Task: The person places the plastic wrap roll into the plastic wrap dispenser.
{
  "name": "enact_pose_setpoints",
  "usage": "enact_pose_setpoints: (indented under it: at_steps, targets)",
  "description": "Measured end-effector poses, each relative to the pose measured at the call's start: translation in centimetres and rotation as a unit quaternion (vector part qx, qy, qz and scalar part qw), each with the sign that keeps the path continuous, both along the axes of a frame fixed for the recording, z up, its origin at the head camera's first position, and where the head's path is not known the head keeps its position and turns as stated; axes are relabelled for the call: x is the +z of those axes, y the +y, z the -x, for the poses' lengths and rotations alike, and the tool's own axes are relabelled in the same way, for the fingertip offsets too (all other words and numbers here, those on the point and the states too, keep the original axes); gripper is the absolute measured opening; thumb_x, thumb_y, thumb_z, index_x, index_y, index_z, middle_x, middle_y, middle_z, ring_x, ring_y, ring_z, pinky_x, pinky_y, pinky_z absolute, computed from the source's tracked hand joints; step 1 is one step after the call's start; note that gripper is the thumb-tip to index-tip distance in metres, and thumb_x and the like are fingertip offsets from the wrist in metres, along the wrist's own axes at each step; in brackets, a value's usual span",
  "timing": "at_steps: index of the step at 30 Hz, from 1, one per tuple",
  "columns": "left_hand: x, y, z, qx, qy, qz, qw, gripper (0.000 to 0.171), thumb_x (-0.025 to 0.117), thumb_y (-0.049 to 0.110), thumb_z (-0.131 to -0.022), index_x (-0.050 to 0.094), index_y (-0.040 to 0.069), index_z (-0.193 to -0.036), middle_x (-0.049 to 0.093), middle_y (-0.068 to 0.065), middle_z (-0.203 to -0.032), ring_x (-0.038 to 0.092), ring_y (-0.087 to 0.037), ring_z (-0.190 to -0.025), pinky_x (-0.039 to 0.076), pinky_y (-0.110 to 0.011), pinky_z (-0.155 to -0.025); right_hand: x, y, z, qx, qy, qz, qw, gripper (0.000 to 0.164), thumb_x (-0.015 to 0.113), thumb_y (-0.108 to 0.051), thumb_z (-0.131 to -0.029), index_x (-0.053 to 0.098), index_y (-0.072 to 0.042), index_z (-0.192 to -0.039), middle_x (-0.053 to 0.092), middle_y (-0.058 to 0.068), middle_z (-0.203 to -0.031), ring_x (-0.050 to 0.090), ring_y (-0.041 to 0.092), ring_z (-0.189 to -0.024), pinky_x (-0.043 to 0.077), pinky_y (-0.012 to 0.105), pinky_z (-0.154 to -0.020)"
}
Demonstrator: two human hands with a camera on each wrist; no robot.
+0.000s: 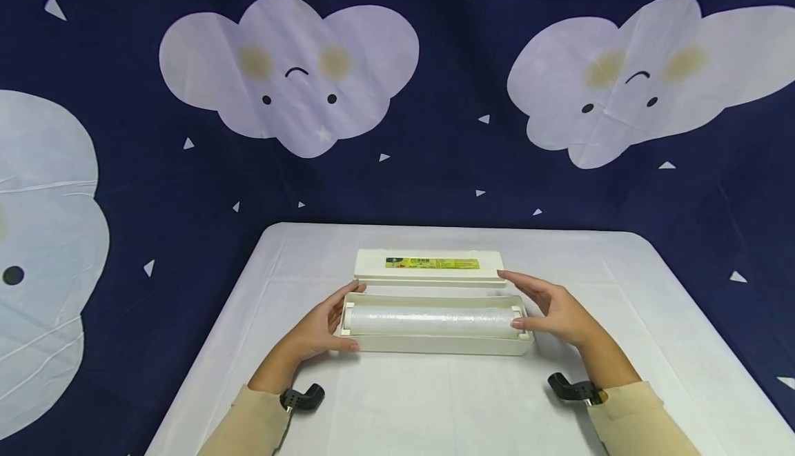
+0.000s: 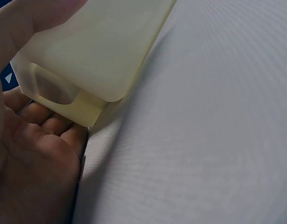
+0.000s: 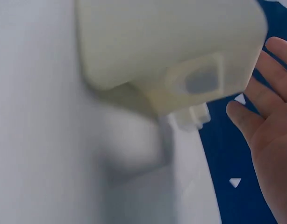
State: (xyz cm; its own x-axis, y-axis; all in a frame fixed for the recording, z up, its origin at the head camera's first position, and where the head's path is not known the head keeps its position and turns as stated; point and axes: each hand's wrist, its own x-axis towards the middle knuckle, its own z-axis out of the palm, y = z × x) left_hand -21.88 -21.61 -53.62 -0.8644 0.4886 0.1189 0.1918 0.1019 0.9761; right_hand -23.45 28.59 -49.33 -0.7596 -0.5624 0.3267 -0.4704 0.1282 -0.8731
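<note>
A long cream plastic box (image 1: 435, 345) lies across the white table, its open top showing a roll of cling film (image 1: 428, 320) inside. My left hand (image 1: 313, 328) holds the box's left end, thumb along the front wall and fingers round the back. In the left wrist view, the fingers of that hand (image 2: 38, 149) bend behind the end of the box (image 2: 101, 51), which has an oval recess. At the right end, my right hand (image 1: 555, 310) is spread, thumb overlapping the corner. The right wrist view shows this hand (image 3: 274, 116) with fingers extended beside the box (image 3: 134, 42).
Just behind the box lies its cream lid (image 1: 373, 261) with a yellow-green label (image 1: 432, 263). The white table (image 1: 435, 408) meets a dark blue cloth (image 1: 447, 180) printed with clouds. A black wrist device (image 1: 302, 398) sits on each forearm.
</note>
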Motion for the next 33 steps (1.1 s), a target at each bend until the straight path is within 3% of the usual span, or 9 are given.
enact_pose_setpoints:
  at_steps: [13,26,33]
  targets:
    - [0.2,0.0,0.0,0.003,-0.007,-0.016,0.9998,0.124,0.095,-0.010,-0.066,0.027,0.010,-0.167,0.032,-0.011,-0.168,0.031,-0.032,-0.153,0.033,-0.023,-0.117,-2.7,0.9,-1.1,0.004,-0.032,0.026,0.999,0.103,0.092,0.012,-0.071,0.036,0.013,-0.156,0.032,0.034,-0.161,0.026,0.029,-0.155,0.025,0.029,-0.122]
    - [0.0,0.0,0.2,-0.004,-0.006,-0.020,0.9998,0.125,0.096,-0.010,-0.066,0.027,0.011,-0.168,0.031,-0.012,-0.168,0.032,-0.032,-0.152,0.035,-0.025,-0.116,-3.1,0.4,-1.7,-0.020,-0.055,0.033,0.998,0.106,0.094,0.010,-0.070,0.036,0.008,-0.159,0.037,0.030,-0.161,0.034,0.016,-0.151,0.029,0.023,-0.119]
    - [0.1,0.2,0.0,-0.003,-0.016,-0.018,0.9997,0.125,0.095,-0.011,-0.066,0.025,0.009,-0.168,0.030,-0.013,-0.169,0.031,-0.032,-0.152,0.033,-0.024,-0.117,-3.4,0.5,-2.0,-0.027,-0.061,0.035,0.997,0.103,0.091,0.012,-0.071,0.037,0.007,-0.159,0.036,0.029,-0.162,0.036,0.014,-0.150,0.032,0.023,-0.117]
